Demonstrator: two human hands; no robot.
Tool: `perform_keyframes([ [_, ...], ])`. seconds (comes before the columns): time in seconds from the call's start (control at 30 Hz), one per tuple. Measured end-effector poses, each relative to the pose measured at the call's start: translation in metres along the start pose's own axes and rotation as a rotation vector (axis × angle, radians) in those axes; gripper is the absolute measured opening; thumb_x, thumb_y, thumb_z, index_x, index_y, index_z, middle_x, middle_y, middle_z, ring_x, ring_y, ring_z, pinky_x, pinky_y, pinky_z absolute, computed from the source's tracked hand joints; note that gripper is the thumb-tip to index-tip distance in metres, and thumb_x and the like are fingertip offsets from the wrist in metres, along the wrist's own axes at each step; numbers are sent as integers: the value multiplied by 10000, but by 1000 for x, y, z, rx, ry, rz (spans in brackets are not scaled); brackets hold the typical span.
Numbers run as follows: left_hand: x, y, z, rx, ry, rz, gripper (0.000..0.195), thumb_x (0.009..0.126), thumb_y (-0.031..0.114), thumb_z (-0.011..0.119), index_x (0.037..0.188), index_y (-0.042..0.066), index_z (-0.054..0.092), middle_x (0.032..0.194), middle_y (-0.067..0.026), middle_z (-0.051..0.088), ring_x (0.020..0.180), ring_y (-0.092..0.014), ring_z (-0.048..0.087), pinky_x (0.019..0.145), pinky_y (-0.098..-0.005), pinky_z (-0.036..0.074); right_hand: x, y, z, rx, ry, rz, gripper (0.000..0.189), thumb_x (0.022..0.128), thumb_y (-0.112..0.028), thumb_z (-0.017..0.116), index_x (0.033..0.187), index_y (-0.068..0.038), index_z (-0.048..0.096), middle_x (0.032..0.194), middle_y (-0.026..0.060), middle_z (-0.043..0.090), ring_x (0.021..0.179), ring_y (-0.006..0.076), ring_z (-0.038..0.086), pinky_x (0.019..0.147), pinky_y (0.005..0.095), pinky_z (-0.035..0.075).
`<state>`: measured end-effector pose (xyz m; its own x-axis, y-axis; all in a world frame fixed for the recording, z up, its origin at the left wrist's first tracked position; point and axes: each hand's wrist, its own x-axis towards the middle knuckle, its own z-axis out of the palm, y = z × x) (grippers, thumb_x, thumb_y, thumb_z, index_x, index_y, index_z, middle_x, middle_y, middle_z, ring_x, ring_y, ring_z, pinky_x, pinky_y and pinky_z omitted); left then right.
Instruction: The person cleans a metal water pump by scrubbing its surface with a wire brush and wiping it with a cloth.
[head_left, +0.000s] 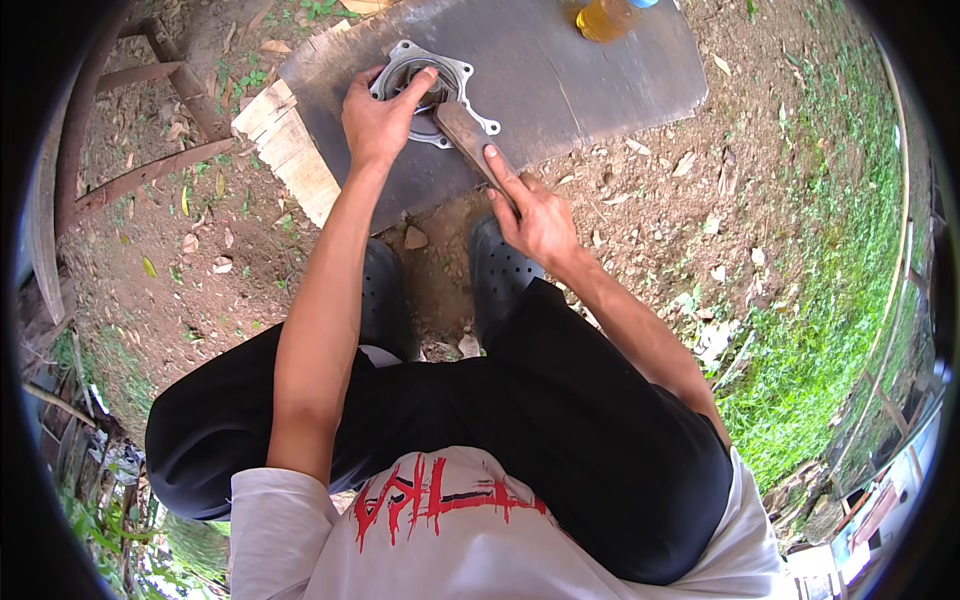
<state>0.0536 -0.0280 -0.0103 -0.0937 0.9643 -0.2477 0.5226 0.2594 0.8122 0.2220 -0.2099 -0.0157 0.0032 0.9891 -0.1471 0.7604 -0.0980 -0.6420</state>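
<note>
A round cast-metal housing (431, 138) with bolt lugs around its flange lies on a dark board (525, 67). My left hand (381, 124) grips its left rim, with the thumb across the hollow inside and the other fingers mostly hidden. In my right hand (538, 214) is a flat brown wooden-looking tool (469, 135), the index finger stretched along its back. Its broad end overlaps the housing's lower right part. I cannot see the tool's underside, so its exact kind is unclear.
A bottle of amber liquid (606, 19) with a blue cap stands on the board's far edge. The board's left end is splintered pale wood (289, 146). My dark clogs (495, 270) are close to its near edge. A brown frame (150, 169) stands at left.
</note>
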Motion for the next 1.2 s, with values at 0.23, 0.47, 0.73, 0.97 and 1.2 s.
perform_keyframes([
  [0.23, 9, -10, 3, -51, -10, -31, 848, 677, 516, 896, 1172, -121, 636, 1075, -232, 726, 985, -267, 711, 899, -354, 544, -4, 11, -10, -47, -24, -13, 634, 1003, -255, 607, 1579, -315, 350, 881, 238, 666, 621, 382, 669, 615, 495, 574],
  [0.47, 25, -14, 0, 10, -58, -47, 875, 693, 493, 899, 1249, -113, 601, 1013, -165, 715, 784, -181, 694, 546, -296, 519, -7, 38, -10, -42, -50, -140, 682, 978, -250, 657, 1580, -325, 345, 919, 238, 673, 541, 335, 650, 468, 446, 564],
  [0.73, 36, 1, -17, 45, -280, -63, 999, 659, 584, 887, 1309, -106, 572, 1175, -238, 696, 1084, -292, 691, 950, -376, 536, -6, 27, -8, 78, -22, -72, 648, 954, -211, 671, 1548, -275, 421, 888, 188, 676, 671, 364, 686, 627, 448, 580],
  [0.97, 10, -9, -10, 57, 7, -10, 1124, 640, 547, 928, 1416, -99, 434, 1373, -263, 563, 1260, -308, 579, 1062, -394, 461, -9, 25, 1, 405, 94, 49, 655, 997, -244, 634, 1590, -235, 355, 978, 240, 725, 762, 345, 734, 725, 420, 578],
  [1.2, -32, -10, 35, -516, 156, -270, 704, 882, 408, 779, 1331, -42, 476, 1188, -101, 613, 1021, -165, 607, 737, -307, 514, 9, 14, -8, 397, 8, 255, 635, 1015, -290, 593, 1591, -300, 325, 1113, 242, 702, 908, 403, 719, 813, 453, 588],
])
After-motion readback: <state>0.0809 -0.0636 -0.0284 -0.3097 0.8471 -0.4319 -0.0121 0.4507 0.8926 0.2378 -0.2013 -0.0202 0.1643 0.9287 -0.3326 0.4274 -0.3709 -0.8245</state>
